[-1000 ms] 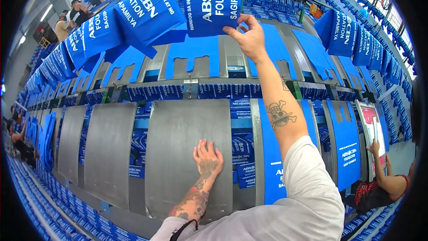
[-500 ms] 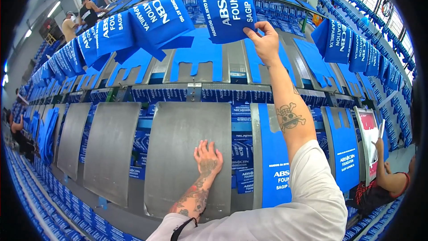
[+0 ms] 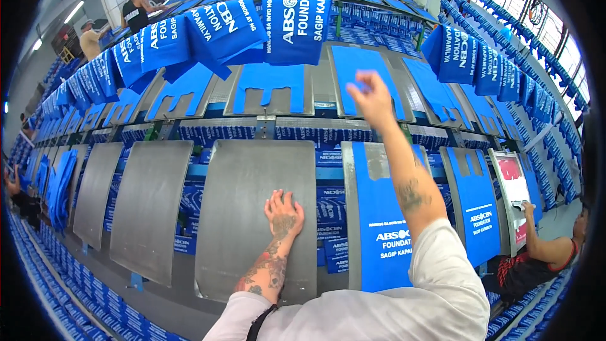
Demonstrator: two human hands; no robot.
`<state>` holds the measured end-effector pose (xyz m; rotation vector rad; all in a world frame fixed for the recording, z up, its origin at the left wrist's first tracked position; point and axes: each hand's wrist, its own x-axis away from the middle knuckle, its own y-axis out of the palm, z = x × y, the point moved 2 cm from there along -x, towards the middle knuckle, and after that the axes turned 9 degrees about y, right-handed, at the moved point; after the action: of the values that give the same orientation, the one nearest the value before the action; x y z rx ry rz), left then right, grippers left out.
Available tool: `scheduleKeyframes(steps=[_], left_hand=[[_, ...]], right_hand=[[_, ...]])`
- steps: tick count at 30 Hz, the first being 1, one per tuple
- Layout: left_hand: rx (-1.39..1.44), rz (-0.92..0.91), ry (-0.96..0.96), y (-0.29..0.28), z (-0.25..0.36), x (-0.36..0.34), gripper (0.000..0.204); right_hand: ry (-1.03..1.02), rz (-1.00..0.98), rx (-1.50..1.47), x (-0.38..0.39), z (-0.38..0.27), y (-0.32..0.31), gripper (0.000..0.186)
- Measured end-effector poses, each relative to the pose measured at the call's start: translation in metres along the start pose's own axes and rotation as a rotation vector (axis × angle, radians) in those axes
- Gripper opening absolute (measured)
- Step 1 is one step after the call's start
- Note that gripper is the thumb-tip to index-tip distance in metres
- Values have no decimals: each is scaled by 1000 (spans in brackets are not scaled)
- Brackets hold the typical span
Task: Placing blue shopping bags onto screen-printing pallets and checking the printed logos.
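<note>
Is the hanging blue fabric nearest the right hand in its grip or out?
Out: a visible gap separates the hanging blue fabric from the right hand, whose blurred, partly curled fingers hold nothing that shows.

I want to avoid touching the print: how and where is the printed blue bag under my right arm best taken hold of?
Probably by the straps at the far end of the blue bag, from above: it lies flat on the grey board, and they are narrow strips to pinch, clear of the print.

Grey board (image 3: 243, 170) under left fingers (image 3: 279, 201); neighbouring board (image 3: 380, 161): blue bag (image 3: 382, 211).
</note>
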<state>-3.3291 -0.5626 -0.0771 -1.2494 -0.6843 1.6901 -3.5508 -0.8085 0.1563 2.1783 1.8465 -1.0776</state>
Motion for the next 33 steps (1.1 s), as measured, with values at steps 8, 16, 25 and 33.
scheduleKeyframes(steps=[8, 16, 25, 33], left_hand=[[-30, 68, 71, 7, -3, 8, 37], [-58, -249, 32, 26, -18, -9, 33], [508, -593, 231, -30, 265, 201, 36], [109, -683, 353, -64, 300, 251, 51]], right_hand=[[431, -175, 243, 314, 30, -177, 23], [646, -64, 242, 474, 30, -344, 17], [696, -139, 82, 548, 52, -467, 11], [514, -689, 21, 547, 60, -436, 18]])
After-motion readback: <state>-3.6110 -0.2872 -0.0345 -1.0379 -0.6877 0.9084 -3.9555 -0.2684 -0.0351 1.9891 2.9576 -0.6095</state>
